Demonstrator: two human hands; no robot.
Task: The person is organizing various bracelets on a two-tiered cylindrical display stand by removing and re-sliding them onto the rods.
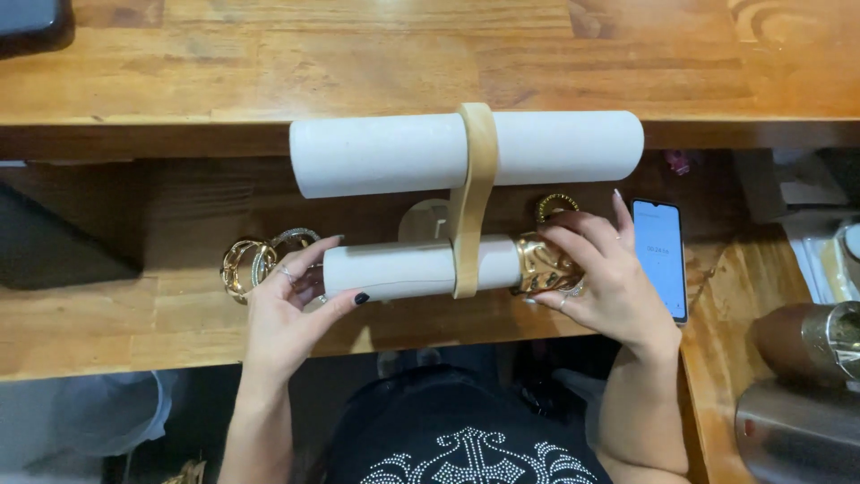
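A wooden tabletop (537, 63) in a workshop-like corner carried a two-tier white bracelet stand (466, 148), upper bar bare. The right hand (600, 278) pinched a wide gold cuff (545, 264) onto the lower bar's right end; the left hand (287, 309), fingers spread, steadied the other. Chain bangles (255, 260) remained unmounted beside it; a phone (661, 258) lay near.

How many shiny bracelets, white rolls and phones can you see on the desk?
Gold bracelets by the left hand: 2
Silvery bracelets beside them: 1
Gold cuff under the right hand: 1
Gold beaded bracelet behind it: 1
White rolls on the stand: 2
Phones: 1
Total: 8
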